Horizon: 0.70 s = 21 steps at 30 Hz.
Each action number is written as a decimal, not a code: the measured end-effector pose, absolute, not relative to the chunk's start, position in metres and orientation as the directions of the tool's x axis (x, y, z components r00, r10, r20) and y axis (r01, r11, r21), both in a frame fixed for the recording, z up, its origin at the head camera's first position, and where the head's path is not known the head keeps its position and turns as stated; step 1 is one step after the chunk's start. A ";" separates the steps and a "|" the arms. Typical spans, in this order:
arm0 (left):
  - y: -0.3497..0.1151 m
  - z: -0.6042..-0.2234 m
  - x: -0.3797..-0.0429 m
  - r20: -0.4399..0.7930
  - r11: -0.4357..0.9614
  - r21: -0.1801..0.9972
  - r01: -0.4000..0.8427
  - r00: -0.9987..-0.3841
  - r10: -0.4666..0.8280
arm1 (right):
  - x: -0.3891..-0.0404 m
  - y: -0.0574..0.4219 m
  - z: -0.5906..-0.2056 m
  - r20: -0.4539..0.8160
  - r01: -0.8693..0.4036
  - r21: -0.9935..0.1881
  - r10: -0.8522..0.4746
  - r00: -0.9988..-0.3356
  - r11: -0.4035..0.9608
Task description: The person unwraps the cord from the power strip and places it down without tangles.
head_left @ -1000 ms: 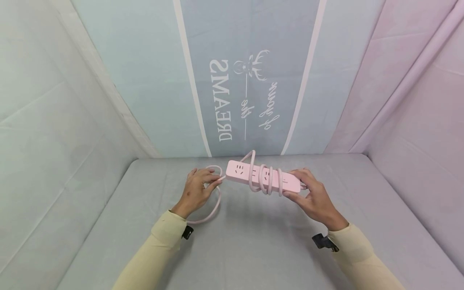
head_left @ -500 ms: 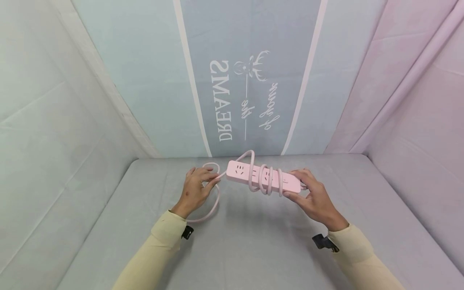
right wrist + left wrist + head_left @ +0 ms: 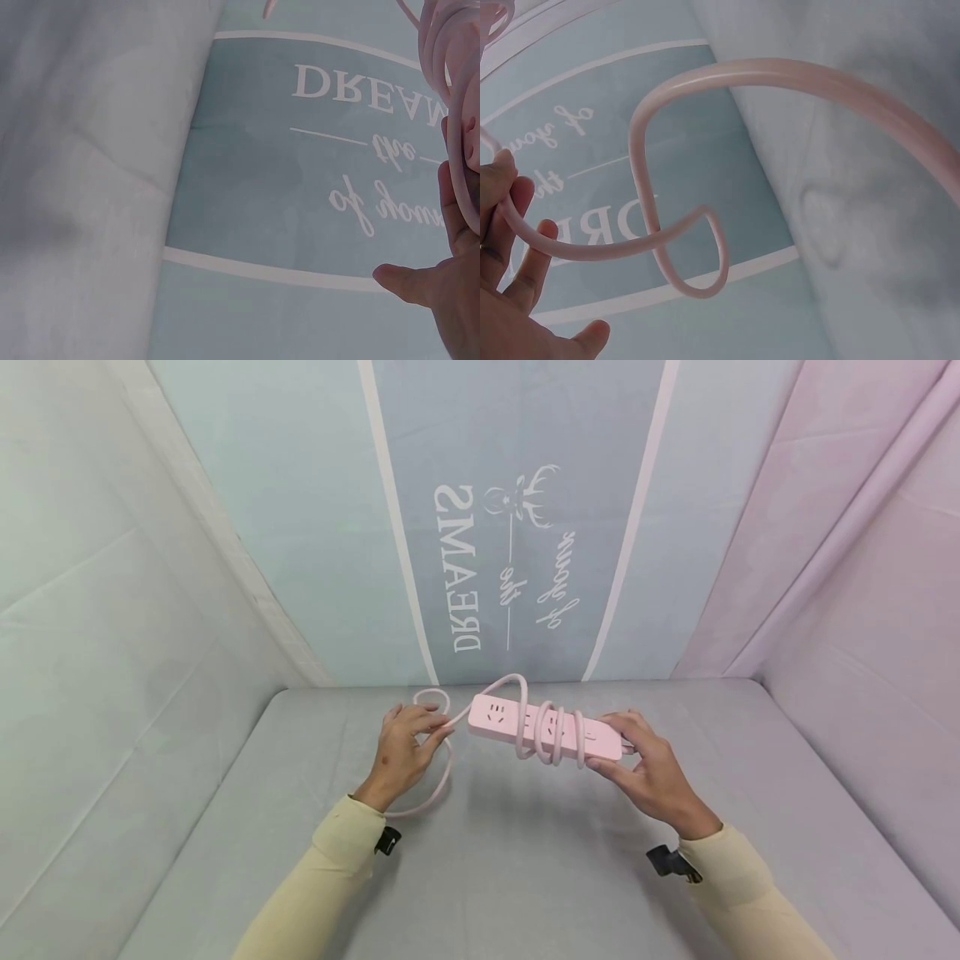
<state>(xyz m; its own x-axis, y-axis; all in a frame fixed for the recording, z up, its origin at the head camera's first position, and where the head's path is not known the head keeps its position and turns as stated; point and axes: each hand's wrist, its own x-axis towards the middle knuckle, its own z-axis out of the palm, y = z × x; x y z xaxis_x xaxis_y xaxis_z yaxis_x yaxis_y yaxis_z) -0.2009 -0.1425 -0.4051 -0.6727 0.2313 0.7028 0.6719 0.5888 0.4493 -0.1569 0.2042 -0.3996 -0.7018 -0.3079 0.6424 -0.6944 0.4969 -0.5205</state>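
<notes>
We have the pink power strip [image 3: 569, 735] raised above the grey bench [image 3: 480, 885], slightly tilted, its pink cord [image 3: 780, 72] wound round it several times. Our right hand [image 3: 651, 775] has its fingers clamped on one end; our left [image 3: 403, 752] pinches the cord near the other. Behind stands blue-green cloth [image 3: 525, 435] with white lettering.

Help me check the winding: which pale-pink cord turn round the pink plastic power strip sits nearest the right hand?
The rightmost cord turn in the head view; the other turns lie farther left along the strip.
</notes>
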 end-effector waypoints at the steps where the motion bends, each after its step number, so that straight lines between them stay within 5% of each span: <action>1: -0.143 -0.405 -0.201 0.703 0.590 0.450 0.670 -0.674 0.229 | -0.157 0.204 -0.399 0.642 -0.693 -0.521 -0.306 -0.703 0.498; 21: -0.143 -0.402 -0.203 0.700 0.579 0.491 0.651 -0.691 0.182 | -0.157 0.203 -0.396 0.624 -0.676 -0.532 -0.304 -0.720 0.510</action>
<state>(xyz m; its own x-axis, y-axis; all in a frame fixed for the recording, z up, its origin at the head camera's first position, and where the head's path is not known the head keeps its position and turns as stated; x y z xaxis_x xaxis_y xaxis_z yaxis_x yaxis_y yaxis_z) -0.2029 -0.1432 -0.4018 -0.6905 0.1822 0.7000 0.6508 0.5787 0.4914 -0.1567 0.2030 -0.3961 -0.7201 -0.3044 0.6235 -0.6761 0.5099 -0.5319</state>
